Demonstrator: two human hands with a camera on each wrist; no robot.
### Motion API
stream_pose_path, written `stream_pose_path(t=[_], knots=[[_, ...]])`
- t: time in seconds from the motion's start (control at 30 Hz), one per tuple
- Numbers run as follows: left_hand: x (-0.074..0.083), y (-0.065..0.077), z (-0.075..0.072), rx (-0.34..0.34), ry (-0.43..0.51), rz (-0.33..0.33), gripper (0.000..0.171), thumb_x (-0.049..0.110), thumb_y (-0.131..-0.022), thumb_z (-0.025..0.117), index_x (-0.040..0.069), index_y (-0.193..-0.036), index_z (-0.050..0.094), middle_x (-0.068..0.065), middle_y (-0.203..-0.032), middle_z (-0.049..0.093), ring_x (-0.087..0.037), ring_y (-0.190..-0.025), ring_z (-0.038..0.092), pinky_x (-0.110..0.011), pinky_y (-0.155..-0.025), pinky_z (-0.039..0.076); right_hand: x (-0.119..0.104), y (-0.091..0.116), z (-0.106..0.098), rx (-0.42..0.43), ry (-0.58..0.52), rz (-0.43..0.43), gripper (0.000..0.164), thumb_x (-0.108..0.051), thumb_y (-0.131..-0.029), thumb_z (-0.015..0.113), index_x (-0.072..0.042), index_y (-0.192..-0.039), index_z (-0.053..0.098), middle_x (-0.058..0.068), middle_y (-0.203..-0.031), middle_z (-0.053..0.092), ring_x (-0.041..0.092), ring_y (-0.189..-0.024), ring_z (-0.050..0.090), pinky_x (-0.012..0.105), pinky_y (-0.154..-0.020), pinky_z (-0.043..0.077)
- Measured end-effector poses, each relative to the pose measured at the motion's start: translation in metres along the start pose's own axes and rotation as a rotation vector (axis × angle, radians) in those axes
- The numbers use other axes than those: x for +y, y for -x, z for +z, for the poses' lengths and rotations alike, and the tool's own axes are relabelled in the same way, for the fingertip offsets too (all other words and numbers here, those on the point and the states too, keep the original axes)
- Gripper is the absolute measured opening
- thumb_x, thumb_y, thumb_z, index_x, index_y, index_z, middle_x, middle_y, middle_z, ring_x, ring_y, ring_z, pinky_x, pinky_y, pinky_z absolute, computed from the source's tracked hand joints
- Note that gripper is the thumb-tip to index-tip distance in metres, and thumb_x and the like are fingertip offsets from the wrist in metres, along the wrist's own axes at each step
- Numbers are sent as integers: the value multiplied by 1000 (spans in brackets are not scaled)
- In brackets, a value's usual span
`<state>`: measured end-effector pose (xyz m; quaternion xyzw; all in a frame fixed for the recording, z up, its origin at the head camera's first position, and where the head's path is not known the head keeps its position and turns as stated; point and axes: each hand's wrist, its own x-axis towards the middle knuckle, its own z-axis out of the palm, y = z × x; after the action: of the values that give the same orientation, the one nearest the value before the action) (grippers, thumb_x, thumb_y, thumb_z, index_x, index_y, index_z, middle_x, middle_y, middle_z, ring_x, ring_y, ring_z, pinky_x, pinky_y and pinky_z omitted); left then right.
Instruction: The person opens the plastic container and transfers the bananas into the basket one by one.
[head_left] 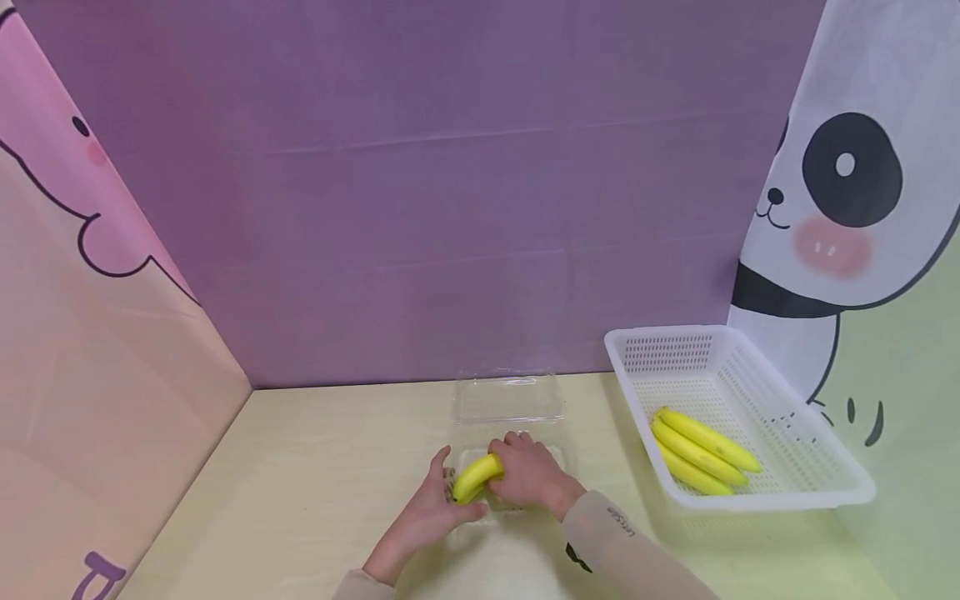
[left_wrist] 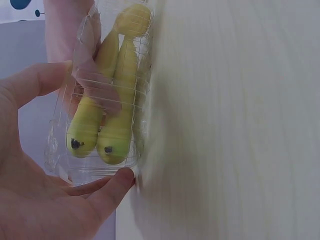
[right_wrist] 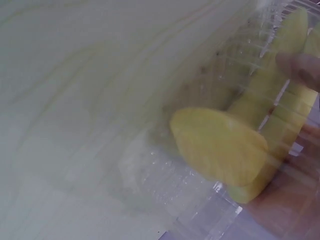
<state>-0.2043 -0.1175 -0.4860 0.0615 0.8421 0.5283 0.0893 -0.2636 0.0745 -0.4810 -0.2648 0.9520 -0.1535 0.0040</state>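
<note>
In front of me a clear plastic clamshell container [head_left: 558, 457] lies on the table, its lid [head_left: 510, 398] thrown back toward the wall. Yellow bananas [head_left: 476, 479] are in its tray; the left wrist view shows two, side by side with dark tips, through the ribbed plastic. My right hand [head_left: 528, 471] grips the bananas from above, fingers reaching over the far side. At the tray's left end my left hand [head_left: 431, 508] holds the container, thumb on one edge and fingers [left_wrist: 117, 187] on another. A thick yellow end [right_wrist: 220, 145] shows in the right wrist view.
A white perforated basket [head_left: 806, 454] stands at the right, with several bananas [head_left: 701, 454] lying in its near left part. A purple wall [head_left: 450, 208] closes off the back, and printed panels flank the pale wooden table [head_left: 300, 483] on both sides.
</note>
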Motion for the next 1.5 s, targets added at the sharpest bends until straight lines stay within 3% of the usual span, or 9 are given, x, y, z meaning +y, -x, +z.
stream_pose_path(t=[0.3, 0.7, 1.03, 1.3, 1.5], knots=[[-1, -1, 0, 6, 7, 2, 115, 25, -80, 85, 0, -160, 5, -36, -148, 38, -33, -112, 56, -57, -95, 44, 1, -2, 3, 10, 37, -3, 32, -38, -86, 72, -16, -107, 62, -3, -90, 48, 18, -84, 43, 32, -69, 40], [-3, -1, 0, -5, -1, -3, 116, 27, -81, 85, 0, -160, 5, -36, -149, 37, -37, -118, 53, -60, -98, 42, 4, -2, 6, 16, 7, 11, 32, -44, -88, 70, -18, -106, 64, -4, -90, 47, 17, -83, 42, 31, -67, 38], [-3, -1, 0, -1, 4, -5, 116, 28, -80, 85, 0, -160, 6, -37, -150, 36, -43, -127, 49, -63, -102, 39, 6, -2, 1, 56, -3, 10, 31, -40, -88, 71, -17, -109, 67, -3, -91, 49, 17, -83, 42, 30, -67, 39], [-1, 0, 1, 8, 14, 0, 117, 26, -79, 86, -1, -160, 5, -41, -150, 34, -47, -132, 46, -65, -105, 37, 9, -2, 1, 75, -27, -9, 27, -36, -87, 72, -17, -104, 64, -5, -83, 49, 15, -73, 45, 29, -64, 39], [-1, 0, 1, 0, 24, 2, 118, 25, -79, 86, 0, -160, 4, -40, -150, 34, -46, -131, 47, -65, -104, 38, 9, -2, 0, 108, -21, -8, 27, -36, -85, 72, -18, -103, 65, -3, -85, 49, 16, -76, 46, 30, -63, 39]])
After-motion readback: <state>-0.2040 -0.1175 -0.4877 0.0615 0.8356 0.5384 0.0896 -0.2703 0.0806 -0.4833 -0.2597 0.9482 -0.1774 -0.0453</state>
